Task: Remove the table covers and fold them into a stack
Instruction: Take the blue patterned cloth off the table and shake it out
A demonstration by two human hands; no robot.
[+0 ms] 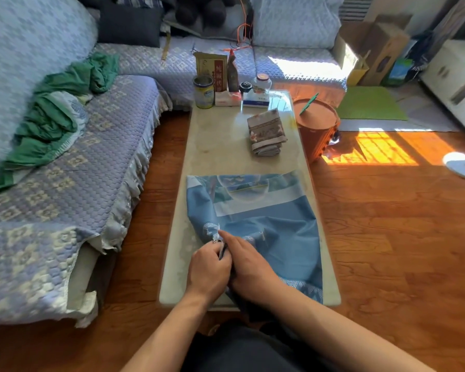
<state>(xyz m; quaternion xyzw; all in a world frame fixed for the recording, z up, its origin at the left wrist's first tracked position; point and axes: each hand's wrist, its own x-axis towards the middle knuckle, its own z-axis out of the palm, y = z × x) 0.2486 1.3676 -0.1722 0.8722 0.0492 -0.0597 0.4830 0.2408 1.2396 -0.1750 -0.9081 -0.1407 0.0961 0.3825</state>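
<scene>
The left hand point(208, 267) pinches a bunched corner of the blue cover point(279, 237); the right hand point(249, 264) closes on the same gather beside it. The cover lies limp on the table's point(218, 146) near end; thin, soft, probably light, best held by corners or hems; a folded cover point(266, 132) sits beyond.

Both hands, left point(208, 267) and right point(249, 261), pinch the blue cover's point(277, 224) bunched edge on the table point(220, 140)
</scene>
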